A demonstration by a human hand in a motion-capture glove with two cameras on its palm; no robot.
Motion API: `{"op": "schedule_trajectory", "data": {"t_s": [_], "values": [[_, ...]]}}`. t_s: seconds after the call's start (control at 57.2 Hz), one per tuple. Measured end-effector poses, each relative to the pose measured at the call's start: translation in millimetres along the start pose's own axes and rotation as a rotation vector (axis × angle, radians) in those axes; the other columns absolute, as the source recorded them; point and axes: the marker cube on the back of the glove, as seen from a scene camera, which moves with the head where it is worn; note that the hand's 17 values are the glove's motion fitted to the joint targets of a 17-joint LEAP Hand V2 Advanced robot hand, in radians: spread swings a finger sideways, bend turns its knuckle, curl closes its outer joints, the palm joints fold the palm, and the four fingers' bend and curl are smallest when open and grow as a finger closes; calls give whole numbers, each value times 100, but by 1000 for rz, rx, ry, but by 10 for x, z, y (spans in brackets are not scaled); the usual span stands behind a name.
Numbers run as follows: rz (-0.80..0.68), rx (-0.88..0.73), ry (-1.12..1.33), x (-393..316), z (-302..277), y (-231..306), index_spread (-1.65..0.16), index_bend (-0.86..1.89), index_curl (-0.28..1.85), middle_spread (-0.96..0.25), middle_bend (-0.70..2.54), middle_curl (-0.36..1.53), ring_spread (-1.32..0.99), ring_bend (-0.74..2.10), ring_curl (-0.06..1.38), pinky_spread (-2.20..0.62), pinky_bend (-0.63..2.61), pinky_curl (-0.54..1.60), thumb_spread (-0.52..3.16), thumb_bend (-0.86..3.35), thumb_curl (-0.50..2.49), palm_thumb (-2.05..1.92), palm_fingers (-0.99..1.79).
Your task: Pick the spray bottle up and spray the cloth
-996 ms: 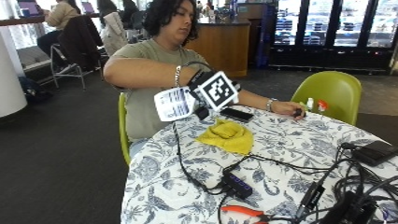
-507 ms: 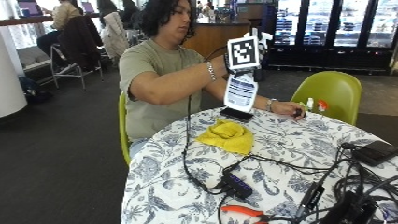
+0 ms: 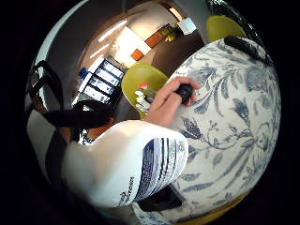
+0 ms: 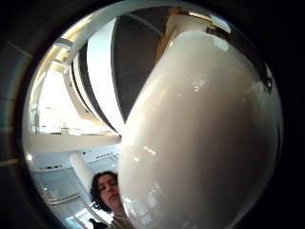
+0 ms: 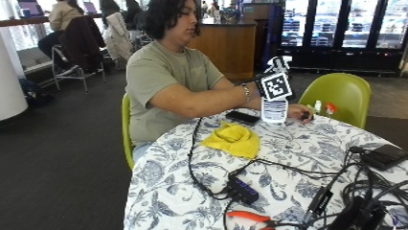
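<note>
Gripping the spray bottle (image 5: 275,110) upright, right hand (image 5: 266,86) beyond yellow cloth (image 5: 233,139).

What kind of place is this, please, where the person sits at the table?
Probably a café or canteen. Glass-door drink fridges line the back wall beside a wooden service counter, and lime-green plastic chairs stand at a round table with a blue-and-white floral tablecloth.

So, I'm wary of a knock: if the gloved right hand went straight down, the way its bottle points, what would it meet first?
Probably the bare tablecloth, under the spray bottle that the right hand grips, between the phone and the bare hand; depth is unclear.
</note>
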Motion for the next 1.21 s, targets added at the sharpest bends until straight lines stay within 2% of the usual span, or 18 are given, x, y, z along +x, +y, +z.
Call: {"op": "schedule_trajectory", "data": {"t_s": [0.122, 0.21, 0.315, 0.385, 0.472, 0.559, 0.647, 0.734, 0.822, 1.049, 1.206], "values": [[15, 34, -105, -101, -45, -81, -24, 22, 64, -16, 66, 57, -15, 80, 48, -22, 52, 44, 105, -2, 82, 99, 138], [20, 62, -75, -77, -9, -124, -24, 22, 65, -16, 66, 58, -16, 80, 48, -23, 53, 44, 100, -2, 82, 97, 138], [17, 17, -42, -24, -22, -56, -25, 22, 65, -17, 67, 58, -16, 80, 48, -25, 54, 44, 96, -2, 83, 97, 138], [22, 74, -101, -96, -36, -130, -25, 22, 65, -17, 67, 58, -16, 80, 48, -25, 54, 44, 93, -2, 84, 97, 138], [29, 58, -64, -12, -12, -96, -25, 22, 65, -17, 67, 58, -17, 81, 48, -25, 54, 44, 91, -2, 84, 97, 139], [80, 58, -135, -31, -47, -102, -25, 21, 65, -17, 68, 58, -17, 81, 48, -25, 55, 44, 90, -4, 83, 93, 138], [143, 20, 38, 158, -105, -21, -25, 17, 64, -16, 68, 57, -16, 80, 48, -21, 49, 43, 95, -6, 77, 82, 127], [163, -51, 35, 15, -251, 179, -27, 18, 62, -12, 60, 53, -13, 75, 46, -6, 22, 38, 98, -11, 65, 58, 95], [149, -98, 106, -57, -439, 319, -28, 12, 57, -8, 42, 48, -11, 67, 45, 6, 24, 38, 97, -8, 57, 48, 71], [38, -75, 426, -336, -1045, 701, -33, 12, 41, -1, 27, 40, -9, 51, 37, 20, 24, 35, 96, -4, 47, 43, 50], [13, -141, 698, -633, -1311, 999, -39, 15, 37, -5, 20, 38, -11, 43, 34, 22, 21, 35, 96, -4, 43, 42, 40]]}}
